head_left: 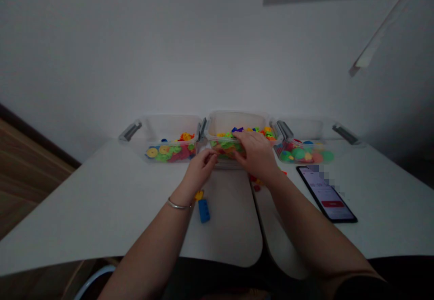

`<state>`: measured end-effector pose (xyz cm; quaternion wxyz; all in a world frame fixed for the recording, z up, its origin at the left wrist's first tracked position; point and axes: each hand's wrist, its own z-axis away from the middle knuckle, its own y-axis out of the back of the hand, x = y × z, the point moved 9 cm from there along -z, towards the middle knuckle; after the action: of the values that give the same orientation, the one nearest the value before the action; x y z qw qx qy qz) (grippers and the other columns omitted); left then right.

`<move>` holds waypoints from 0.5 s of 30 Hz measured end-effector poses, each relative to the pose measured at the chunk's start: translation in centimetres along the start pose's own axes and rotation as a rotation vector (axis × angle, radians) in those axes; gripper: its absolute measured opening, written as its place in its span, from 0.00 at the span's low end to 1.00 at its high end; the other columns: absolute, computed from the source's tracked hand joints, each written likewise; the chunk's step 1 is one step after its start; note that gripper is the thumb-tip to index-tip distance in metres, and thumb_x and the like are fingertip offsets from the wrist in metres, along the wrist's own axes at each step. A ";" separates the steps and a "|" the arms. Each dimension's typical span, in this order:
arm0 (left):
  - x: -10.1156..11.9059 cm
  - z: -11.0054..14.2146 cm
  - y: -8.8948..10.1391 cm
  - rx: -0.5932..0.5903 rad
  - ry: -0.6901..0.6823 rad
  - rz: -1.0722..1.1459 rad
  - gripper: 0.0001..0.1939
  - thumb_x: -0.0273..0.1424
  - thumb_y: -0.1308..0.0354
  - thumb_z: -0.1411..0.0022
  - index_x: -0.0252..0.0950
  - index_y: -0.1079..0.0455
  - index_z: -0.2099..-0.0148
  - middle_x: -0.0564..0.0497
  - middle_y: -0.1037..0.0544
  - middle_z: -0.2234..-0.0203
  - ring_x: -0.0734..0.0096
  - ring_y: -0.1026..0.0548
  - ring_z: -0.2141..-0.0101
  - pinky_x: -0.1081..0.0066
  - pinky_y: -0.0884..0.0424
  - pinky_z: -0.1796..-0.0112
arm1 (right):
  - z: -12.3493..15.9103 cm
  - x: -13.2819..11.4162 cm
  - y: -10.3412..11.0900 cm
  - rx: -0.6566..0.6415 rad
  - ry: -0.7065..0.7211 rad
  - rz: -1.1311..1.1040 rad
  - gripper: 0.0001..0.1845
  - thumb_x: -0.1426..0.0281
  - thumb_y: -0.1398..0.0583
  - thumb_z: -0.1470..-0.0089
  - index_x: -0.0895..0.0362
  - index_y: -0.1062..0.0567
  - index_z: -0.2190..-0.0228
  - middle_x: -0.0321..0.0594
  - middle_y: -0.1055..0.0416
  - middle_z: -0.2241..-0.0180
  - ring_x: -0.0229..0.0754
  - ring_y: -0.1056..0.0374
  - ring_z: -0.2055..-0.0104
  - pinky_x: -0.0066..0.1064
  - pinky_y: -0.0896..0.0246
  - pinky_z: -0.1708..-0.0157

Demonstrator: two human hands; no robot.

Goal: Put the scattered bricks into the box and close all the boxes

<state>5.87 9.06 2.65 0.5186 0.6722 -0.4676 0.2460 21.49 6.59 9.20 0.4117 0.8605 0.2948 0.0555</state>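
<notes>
Right hand (255,155) spread on center bin's (233,121) pieces (224,135); left hand (201,169) at bin's 7 o'clock, fingers pressed together, held item indeterminate; blue brick (204,211) at its 6 o'clock.

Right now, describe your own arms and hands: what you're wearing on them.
The left hand and right hand wear no gloves, and both forearms are bare. A thin silver bangle circles the left wrist. A dark sleeve shows at the bottom edge of the view, on the right arm. No cables or markings show.
</notes>
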 end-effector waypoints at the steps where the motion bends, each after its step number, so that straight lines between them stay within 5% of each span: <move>1: 0.1 0.1 0.1 -0.001 -0.013 -0.031 0.11 0.37 0.49 0.37 0.37 0.29 0.63 0.52 0.26 0.74 0.69 0.29 0.72 0.71 0.35 0.68 | 0.0 -0.2 0.3 0.003 0.006 -0.018 0.24 0.68 0.41 0.45 0.61 0.30 0.47 0.53 0.28 0.47 0.54 0.35 0.44 0.48 0.44 0.43; 10: 1.6 0.8 2.5 -0.075 -0.007 -0.020 0.14 0.39 0.46 0.40 0.36 0.27 0.60 0.49 0.22 0.69 0.66 0.25 0.68 0.69 0.31 0.65 | 1.2 -0.7 2.3 0.018 0.007 -0.158 0.27 0.74 0.41 0.48 0.60 0.31 0.45 0.52 0.30 0.44 0.53 0.39 0.38 0.51 0.46 0.39; 15: 2.1 3.5 3.2 -0.334 0.020 -0.234 0.16 0.41 0.45 0.41 0.37 0.25 0.55 0.45 0.20 0.61 0.63 0.24 0.65 0.66 0.28 0.63 | 2.5 -1.6 4.2 0.063 0.014 -0.194 0.24 0.74 0.43 0.46 0.58 0.29 0.47 0.48 0.28 0.46 0.51 0.39 0.39 0.49 0.45 0.40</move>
<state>3.44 4.98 4.68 0.6526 0.6240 -0.4155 0.1100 22.92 1.96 10.93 0.3859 0.8399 0.3814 0.0122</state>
